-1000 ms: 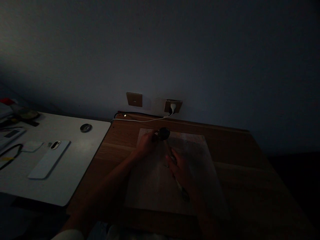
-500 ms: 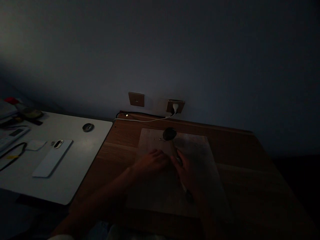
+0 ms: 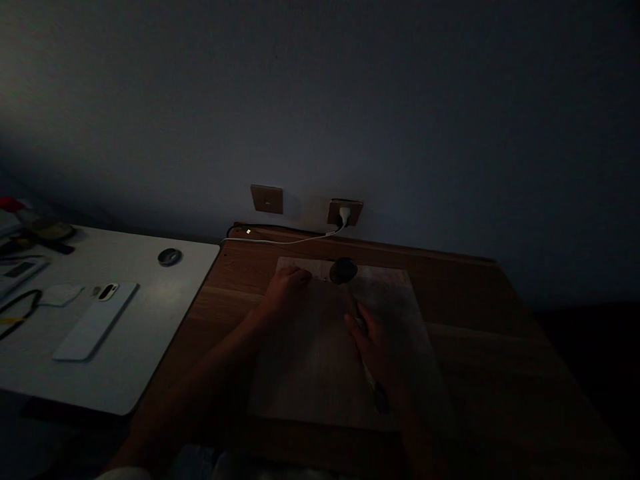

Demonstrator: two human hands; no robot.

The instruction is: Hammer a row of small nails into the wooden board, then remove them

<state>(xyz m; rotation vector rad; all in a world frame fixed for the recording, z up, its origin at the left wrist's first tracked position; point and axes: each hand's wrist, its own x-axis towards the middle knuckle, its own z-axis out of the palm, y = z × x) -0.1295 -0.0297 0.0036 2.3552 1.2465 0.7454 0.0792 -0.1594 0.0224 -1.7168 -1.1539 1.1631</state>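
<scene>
- Centrally, the right hand (image 3: 376, 345) is closed around the shaft of a long-handled tool (image 3: 373, 383); its handle end sticks out toward the person past the hand.
- From that grip the tool's long axis runs away from the person and slightly to the left, ending in a dark rounded head (image 3: 343, 271) that sits on or just over the far edge of a pale board (image 3: 310, 360). The dim light hides whether the head touches the board.
- To the left of that head, the left hand (image 3: 284, 291) rests palm-down on the board's far-left corner, fingers (image 3: 300, 274) loosely curled and stretched toward the head. It seems to hold nothing, though the darkness leaves this unsure.
- Of the two hands, the left one's fingertips are nearer the tool's head; the right one sits further back along the shaft.
- The board lies flat on a brown wooden table (image 3: 480, 347), its long side running from the person toward the wall.
- Behind the table, a white plug sits in a wall socket (image 3: 345, 213), and its white cable (image 3: 280, 241) trails left along the table's back edge; a switch plate (image 3: 267, 199) is just beside the socket.
- No open container can be made out. On the white table (image 3: 150, 333) to the left, well apart from both hands, lie a white phone (image 3: 89, 322) and a small round object (image 3: 169, 257).
</scene>
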